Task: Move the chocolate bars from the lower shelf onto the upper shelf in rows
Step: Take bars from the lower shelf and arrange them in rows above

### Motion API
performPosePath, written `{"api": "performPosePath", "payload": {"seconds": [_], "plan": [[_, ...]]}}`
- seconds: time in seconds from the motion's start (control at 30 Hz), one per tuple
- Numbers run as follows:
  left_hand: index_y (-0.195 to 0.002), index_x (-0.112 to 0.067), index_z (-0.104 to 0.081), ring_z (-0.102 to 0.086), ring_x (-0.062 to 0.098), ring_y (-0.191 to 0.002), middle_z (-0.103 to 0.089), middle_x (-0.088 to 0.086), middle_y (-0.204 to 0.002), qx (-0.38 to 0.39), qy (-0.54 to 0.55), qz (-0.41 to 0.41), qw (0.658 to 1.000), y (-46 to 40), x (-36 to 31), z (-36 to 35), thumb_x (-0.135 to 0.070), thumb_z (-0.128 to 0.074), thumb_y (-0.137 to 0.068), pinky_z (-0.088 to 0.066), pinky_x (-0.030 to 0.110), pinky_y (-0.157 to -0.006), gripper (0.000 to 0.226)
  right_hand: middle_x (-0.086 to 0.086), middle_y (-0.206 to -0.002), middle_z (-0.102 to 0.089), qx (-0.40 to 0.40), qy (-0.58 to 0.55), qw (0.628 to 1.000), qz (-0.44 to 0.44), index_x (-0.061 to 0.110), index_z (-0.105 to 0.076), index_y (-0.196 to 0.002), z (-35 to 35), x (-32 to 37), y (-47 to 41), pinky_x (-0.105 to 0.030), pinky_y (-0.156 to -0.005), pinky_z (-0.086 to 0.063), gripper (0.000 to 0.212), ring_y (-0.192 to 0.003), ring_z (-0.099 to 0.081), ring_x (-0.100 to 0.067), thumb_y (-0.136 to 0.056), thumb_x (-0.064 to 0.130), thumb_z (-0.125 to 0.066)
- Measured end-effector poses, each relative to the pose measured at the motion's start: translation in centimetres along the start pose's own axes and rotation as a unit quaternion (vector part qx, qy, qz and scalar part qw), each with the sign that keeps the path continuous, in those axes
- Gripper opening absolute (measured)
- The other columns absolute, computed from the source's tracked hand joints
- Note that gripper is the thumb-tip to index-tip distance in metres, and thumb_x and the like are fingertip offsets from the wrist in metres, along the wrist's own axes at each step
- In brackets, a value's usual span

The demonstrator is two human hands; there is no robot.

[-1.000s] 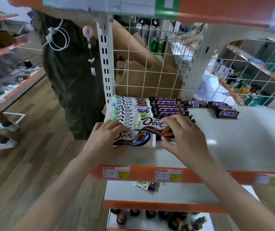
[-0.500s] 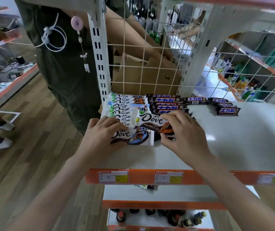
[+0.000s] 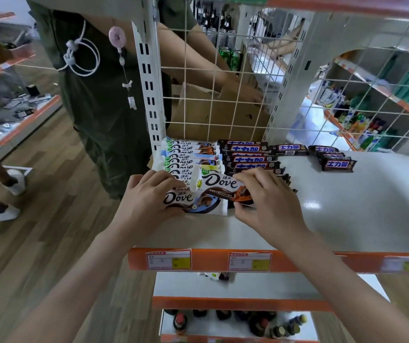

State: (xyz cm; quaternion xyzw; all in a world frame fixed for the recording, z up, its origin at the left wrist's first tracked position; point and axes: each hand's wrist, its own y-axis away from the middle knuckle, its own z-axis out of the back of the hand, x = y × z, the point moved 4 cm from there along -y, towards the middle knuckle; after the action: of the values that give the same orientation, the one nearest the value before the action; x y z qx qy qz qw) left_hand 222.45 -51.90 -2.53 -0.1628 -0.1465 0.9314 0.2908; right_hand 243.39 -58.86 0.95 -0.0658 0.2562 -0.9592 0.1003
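Note:
On the white upper shelf (image 3: 347, 219) a row of white Dove bars (image 3: 186, 154) runs back along the left edge, with a row of dark Snickers bars (image 3: 250, 154) beside it. My right hand (image 3: 270, 201) pinches a Dove bar with an orange end (image 3: 220, 186), tilted over the front of the row. My left hand (image 3: 149, 201) presses on the left end of the nearest Dove bar with a blue end (image 3: 198, 206), which lies flat. A few bars (image 3: 218, 276) show on the lower shelf (image 3: 260, 285) below.
A wire grid back panel (image 3: 223, 95) and white upright (image 3: 149, 82) close the shelf's rear. Three more Snickers bars (image 3: 334, 159) lie further right. A person in dark green (image 3: 99, 107) stands at the left, behind the shelf. Bottles (image 3: 260, 323) fill the bottom shelf.
The view has tipped down slightly. My right hand has shifted the orange-ended Dove bar a little over the front of the row; my left hand stays on the blue-ended bar.

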Motion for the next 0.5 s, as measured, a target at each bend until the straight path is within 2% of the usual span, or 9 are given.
{"api": "performPosePath", "payload": {"seconds": [0.23, 0.5], "plan": [[-0.123, -0.024, -0.055, -0.05, 0.023, -0.112, -0.056, -0.002, -0.121, -0.012, 0.038, 0.046, 0.998, 1.0, 0.4, 1.4, -0.051, -0.074, -0.064, -0.035, 0.04, -0.09, 0.067, -0.003, -0.099, -0.062, 0.029, -0.006, 0.999, 0.027, 0.011, -0.064, -0.109, -1.2, 1.8, -0.2, -0.036, -0.072, -0.053, 0.045, -0.089, -0.061, -0.023, -0.067, 0.02, -0.077], [-0.13, -0.028, -0.047, -0.045, 0.017, -0.114, -0.05, -0.006, -0.127, 0.004, 0.05, 0.057, 0.997, 3.0, 1.1, 1.1, -0.056, -0.071, -0.064, -0.031, 0.031, -0.089, 0.076, -0.002, -0.108, -0.06, 0.089, -0.019, 0.994, 0.065, 0.015, -0.061, -0.114, -3.4, 4.8, 0.2, -0.037, -0.08, -0.052, 0.045, -0.099, -0.058, -0.022, -0.071, 0.022, -0.073]]}}
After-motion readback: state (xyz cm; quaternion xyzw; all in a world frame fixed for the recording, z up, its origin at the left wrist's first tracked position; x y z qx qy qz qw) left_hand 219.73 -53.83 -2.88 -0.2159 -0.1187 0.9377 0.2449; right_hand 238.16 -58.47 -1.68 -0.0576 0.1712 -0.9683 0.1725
